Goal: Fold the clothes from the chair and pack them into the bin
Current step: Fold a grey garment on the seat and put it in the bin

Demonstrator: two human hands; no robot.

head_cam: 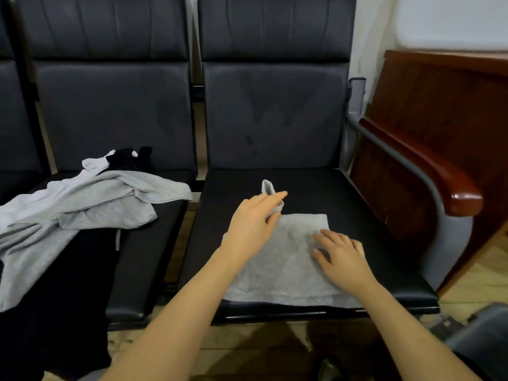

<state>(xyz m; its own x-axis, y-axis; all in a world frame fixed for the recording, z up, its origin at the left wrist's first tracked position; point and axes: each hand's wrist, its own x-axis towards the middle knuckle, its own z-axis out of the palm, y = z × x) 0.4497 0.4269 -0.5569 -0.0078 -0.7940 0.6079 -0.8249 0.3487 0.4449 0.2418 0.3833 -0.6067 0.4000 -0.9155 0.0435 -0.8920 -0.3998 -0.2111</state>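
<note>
Right hand [341, 257] lay flat on grey cloth [288, 259]; left hand [253, 218] pinched its corner. Mid-fold; fold over next.

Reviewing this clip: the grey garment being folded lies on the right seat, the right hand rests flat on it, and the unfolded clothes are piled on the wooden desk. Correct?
Not quite. The head view shows the unfolded clothes pile lying on the left seat, not the wooden desk. The rest holds: the grey garment lies on the right seat with the right hand flat on it.

Left grip [254, 215] pinching — right grip [341, 254] flat.
</note>
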